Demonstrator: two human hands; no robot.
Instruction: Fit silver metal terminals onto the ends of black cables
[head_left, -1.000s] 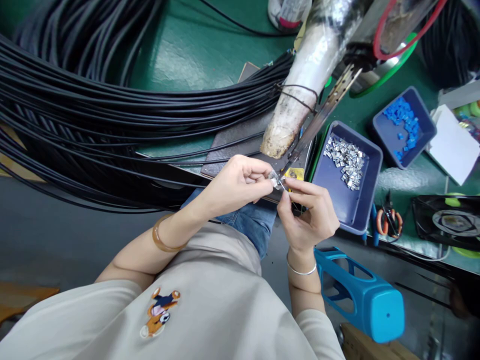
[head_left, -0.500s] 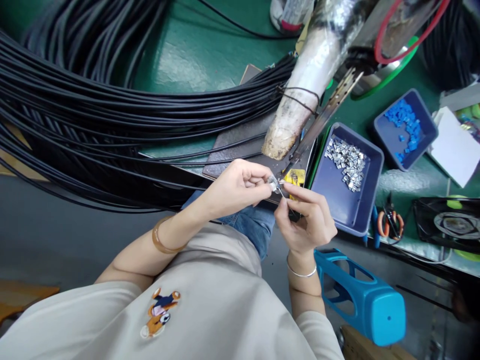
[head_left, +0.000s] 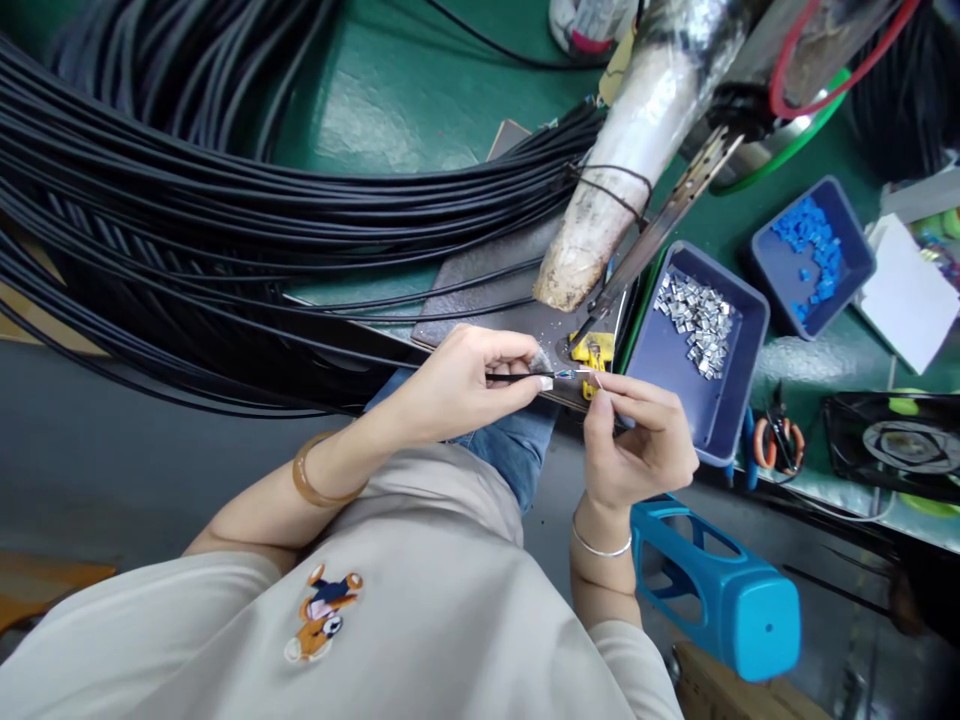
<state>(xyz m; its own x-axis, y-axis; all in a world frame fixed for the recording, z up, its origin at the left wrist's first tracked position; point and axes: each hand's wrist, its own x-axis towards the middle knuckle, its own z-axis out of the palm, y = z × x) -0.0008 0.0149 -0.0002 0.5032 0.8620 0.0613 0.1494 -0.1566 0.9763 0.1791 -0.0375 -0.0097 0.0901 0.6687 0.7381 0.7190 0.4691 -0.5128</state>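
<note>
My left hand (head_left: 465, 385) is closed around a black cable (head_left: 514, 377) close to its end, thumb below and fingers above. From the cut jacket fan out thin coloured inner wires (head_left: 566, 374), pointing right. My right hand (head_left: 637, 430) pinches the tip of a fine pale strand at those wires, between thumb and forefinger; its other fingers are curled. Just above the wires, a soldering iron (head_left: 694, 180) with a perforated metal barrel slants down, its tip near a yellow piece (head_left: 592, 355) on the dark board (head_left: 480, 290).
Large black cable coils (head_left: 262, 215) cover the left side. A foil-wrapped duct (head_left: 592, 210) hangs over the board. To the right are a bin of small metal parts (head_left: 739, 400), a bin of blue pieces (head_left: 844, 285) and orange-handled pliers (head_left: 778, 445). A blue stool (head_left: 765, 610) stands below.
My right hand has moved a little to the right, away from my left fingertips. The cable end and its coloured wires now show between the hands.
</note>
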